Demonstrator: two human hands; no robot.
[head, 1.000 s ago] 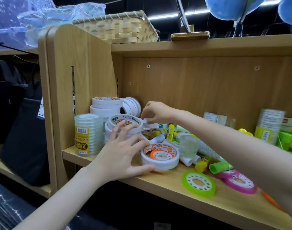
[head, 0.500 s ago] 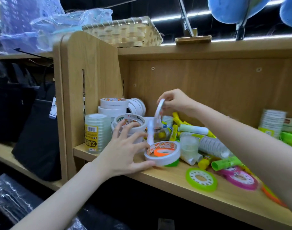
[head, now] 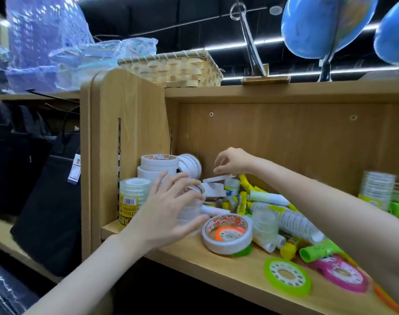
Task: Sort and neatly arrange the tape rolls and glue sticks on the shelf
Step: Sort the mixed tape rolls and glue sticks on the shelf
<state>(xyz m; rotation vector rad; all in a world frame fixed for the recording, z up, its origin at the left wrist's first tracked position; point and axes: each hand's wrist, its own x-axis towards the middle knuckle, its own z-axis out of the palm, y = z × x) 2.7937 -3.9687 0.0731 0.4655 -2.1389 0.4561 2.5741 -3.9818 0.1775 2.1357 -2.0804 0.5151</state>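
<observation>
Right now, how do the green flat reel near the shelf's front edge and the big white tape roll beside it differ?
The green reel is thin and lies flat on the shelf; the white tape roll is thick and sits tilted, propped on something green. The green reel's hub is a white disc with holes; the white tape roll has a printed wrapper and an orange reel inside. Both are round, and no hand touches either.

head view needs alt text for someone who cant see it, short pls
A person's right hand pinches a thin white tape roll at the back of a wooden shelf, while the left hand presses spread fingers against a stack of white tape rolls. Yellow glue sticks, green and pink tape reels and more white rolls lie jumbled to the right.
</observation>
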